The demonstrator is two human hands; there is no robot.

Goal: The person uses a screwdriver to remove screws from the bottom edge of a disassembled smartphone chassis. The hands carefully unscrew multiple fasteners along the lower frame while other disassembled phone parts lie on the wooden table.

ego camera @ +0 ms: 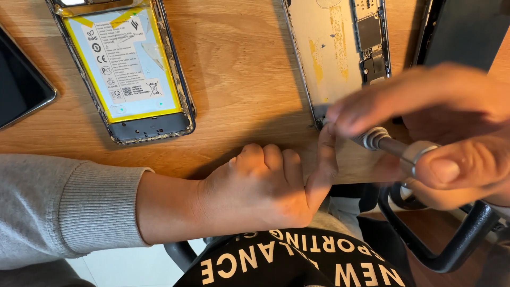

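Observation:
My right hand (441,133) grips a small metal screwdriver (396,146), its tip at the bottom corner of an opened phone (340,53) with its bare chassis and circuit board showing. My left hand (265,186) rests mostly curled on the wooden table's front edge, with its index finger stretched up against that phone's lower corner beside the tool tip. A grey sleeve covers my left forearm.
A second opened phone (127,69) with a yellow-edged white battery lies at the upper left. A dark device (21,85) sits at the far left edge, another dark panel (462,32) at the upper right. Below the wooden table (239,79) are a black chair armrest (451,250) and dark clothing.

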